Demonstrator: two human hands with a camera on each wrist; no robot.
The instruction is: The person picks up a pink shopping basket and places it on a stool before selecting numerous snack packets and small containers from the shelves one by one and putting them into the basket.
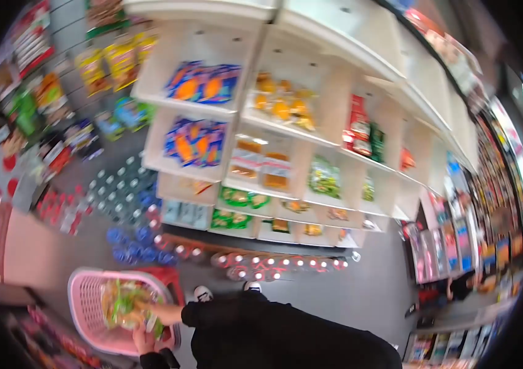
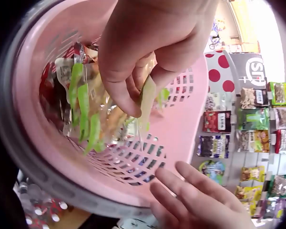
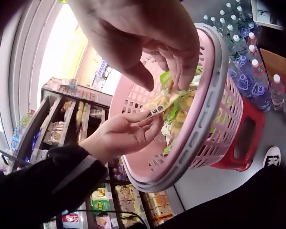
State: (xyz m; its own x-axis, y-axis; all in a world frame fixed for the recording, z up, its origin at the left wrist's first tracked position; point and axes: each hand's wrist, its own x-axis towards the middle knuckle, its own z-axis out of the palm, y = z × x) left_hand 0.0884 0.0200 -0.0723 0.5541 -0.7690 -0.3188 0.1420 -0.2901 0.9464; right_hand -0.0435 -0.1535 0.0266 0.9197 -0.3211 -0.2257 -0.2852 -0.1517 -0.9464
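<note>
A pink plastic basket (image 1: 78,305) with a grey rim holds several clear food packets (image 2: 88,102) with bright green strips. My left hand (image 2: 140,52) reaches into it and pinches the edge of a clear plastic packet (image 2: 147,105) between thumb and fingers. In the right wrist view this packet shows a pale printed edge (image 3: 158,110), and the left hand (image 3: 128,136) grips it from the side. Loosely spread, the fingers of my right hand (image 3: 148,38) hover close over the packets. The left wrist view shows that right hand (image 2: 200,198) apart from the pinched packet.
The basket stands on a red stool (image 3: 248,136). Bottles (image 1: 261,264) line the floor before white shelves (image 1: 200,175) of packaged snacks. Hanging snack bags (image 1: 120,61) fill the wall at the left. Low display racks (image 3: 57,129) flank the basket. Another person (image 1: 452,289) is far right.
</note>
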